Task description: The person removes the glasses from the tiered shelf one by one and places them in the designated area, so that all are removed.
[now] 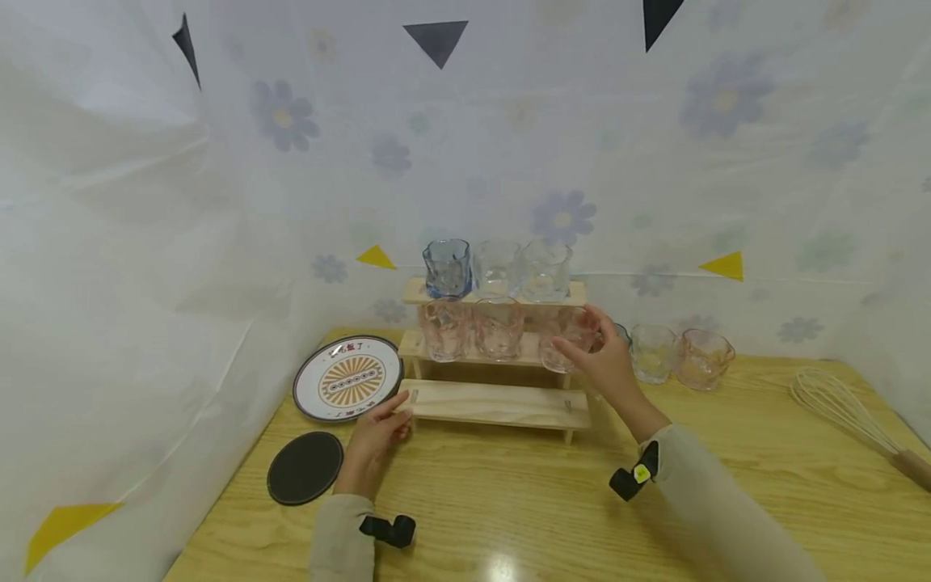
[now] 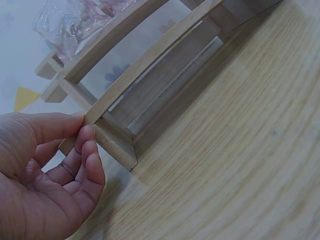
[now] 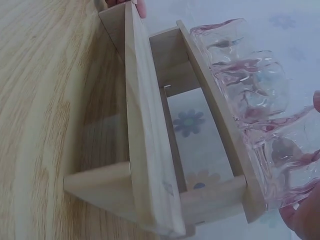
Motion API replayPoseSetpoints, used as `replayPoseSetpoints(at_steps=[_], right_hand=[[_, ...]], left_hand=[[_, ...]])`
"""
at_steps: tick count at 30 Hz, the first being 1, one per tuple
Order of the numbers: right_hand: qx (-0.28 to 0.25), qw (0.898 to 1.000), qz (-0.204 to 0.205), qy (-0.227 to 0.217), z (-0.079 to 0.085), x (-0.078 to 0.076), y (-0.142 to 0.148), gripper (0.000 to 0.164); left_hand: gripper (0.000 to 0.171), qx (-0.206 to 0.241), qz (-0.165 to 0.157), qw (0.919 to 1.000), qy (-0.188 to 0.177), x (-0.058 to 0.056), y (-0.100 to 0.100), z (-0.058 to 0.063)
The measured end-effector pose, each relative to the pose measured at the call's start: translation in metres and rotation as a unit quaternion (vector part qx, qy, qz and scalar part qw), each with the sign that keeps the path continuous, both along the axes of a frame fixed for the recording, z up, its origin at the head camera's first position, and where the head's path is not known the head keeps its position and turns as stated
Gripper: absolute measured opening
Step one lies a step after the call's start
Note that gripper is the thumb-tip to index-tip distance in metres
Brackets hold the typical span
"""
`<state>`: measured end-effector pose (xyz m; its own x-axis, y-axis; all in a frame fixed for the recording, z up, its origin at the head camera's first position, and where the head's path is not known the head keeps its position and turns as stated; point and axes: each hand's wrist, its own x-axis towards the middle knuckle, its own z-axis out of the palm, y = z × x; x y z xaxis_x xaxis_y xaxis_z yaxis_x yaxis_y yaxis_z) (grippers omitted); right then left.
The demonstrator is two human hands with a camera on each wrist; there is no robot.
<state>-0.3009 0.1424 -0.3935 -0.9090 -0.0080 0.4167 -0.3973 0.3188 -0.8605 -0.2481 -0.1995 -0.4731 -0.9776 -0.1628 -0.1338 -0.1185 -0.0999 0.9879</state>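
A three-step wooden rack [image 1: 494, 402] stands on the table. My left hand [image 1: 378, 432] pinches the left end of its lowest step between thumb and fingers, as the left wrist view [image 2: 55, 170] also shows. With thumb and fingers spread around it, my right hand [image 1: 607, 360] grips a pink-tinted glass [image 1: 556, 349] at the right end of the middle step. Two more pink glasses, one at left [image 1: 444, 331] and one in the middle [image 1: 499, 330], share that step. On the top step are a blue glass [image 1: 448, 268] and two clear glasses [image 1: 545, 271].
Right of the rack stand a clear glass [image 1: 653, 354], a pink glass [image 1: 704, 360] and a bluish one partly hidden by my right hand. A whisk [image 1: 844, 408] lies far right. At left are a patterned plate [image 1: 313, 380] and a black round coaster [image 1: 305, 469].
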Motion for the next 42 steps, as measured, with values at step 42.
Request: replayPoseSetpoints(at_steps=[42], right_hand=[[0.028,0.998,-0.016,-0.06,-0.067,0.025,0.088,0.07]], left_hand=[[0.045,0.003,0.003,0.9999,-0.015,0.0,0.001,-0.001]])
